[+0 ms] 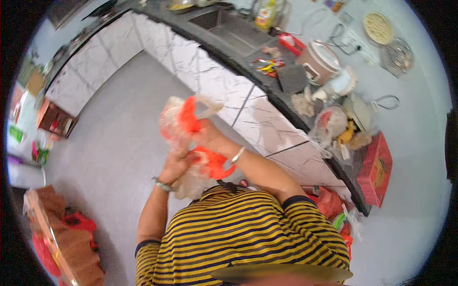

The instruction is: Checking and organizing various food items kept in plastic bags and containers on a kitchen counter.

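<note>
My right hand (209, 136), with a bracelet at its wrist, grips a bunched red plastic bag (188, 116) in front of my chest. My left hand (175, 165), below it and to the left, is closed on crumpled clear plastic bags (171, 118). More red plastic hangs between my forearms, with whitish clear plastic under my left hand. The bags and fingers are blurred, so what the bags hold cannot be told.
A counter with a sink (232, 34), rice cooker (318, 62), bagged items (329, 125) and red basket (375, 171) runs along the right. A brown-covered piece of furniture (71, 243) stands lower left; a wooden box (55, 118) is farther left.
</note>
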